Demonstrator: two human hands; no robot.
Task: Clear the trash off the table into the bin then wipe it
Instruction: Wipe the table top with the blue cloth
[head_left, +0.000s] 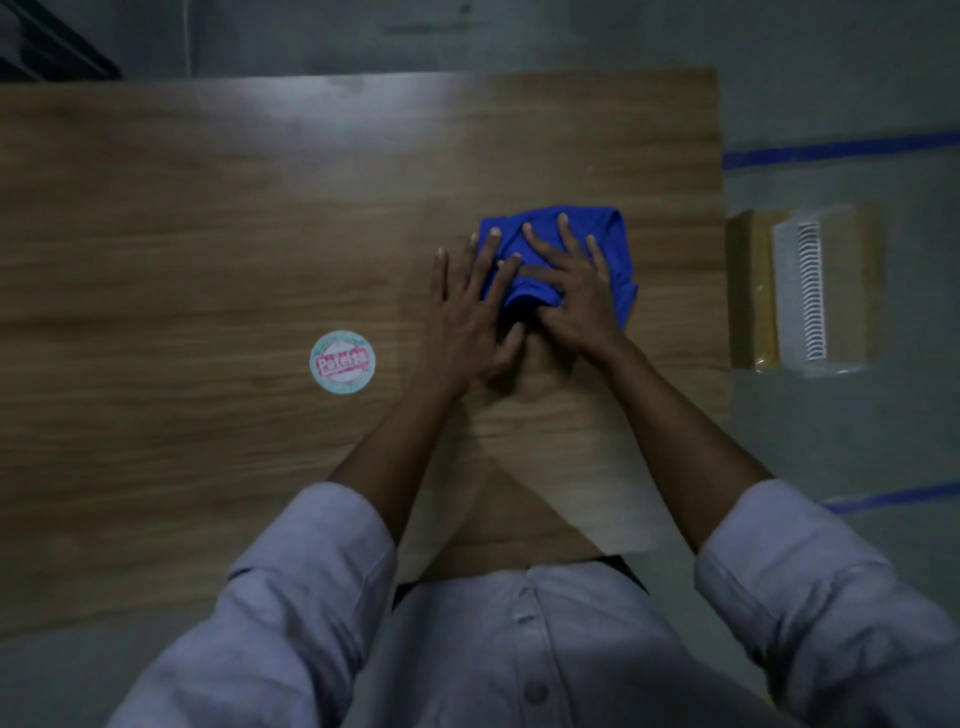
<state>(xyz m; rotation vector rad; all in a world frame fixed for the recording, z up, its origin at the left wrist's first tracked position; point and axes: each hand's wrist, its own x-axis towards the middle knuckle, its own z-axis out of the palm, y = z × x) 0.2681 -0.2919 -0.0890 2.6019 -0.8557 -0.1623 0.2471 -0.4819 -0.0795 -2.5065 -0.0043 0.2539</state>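
You wear a pale lavender-grey long-sleeved shirt (457, 670) of plain cloth. Its placket (530, 654) runs down the middle, with a round button (536, 692) of the same pale colour and a smaller fastening (525, 618) just on its far side. Your left sleeve (291, 587) and right sleeve (810, 582) end in bunched, creased folds, leaving your forearms (395, 467) bare. Your left hand (467, 317) and right hand (571, 301) are bare too. A dark strip (623, 566) shows at the shirt's far edge; what it is cannot be told.
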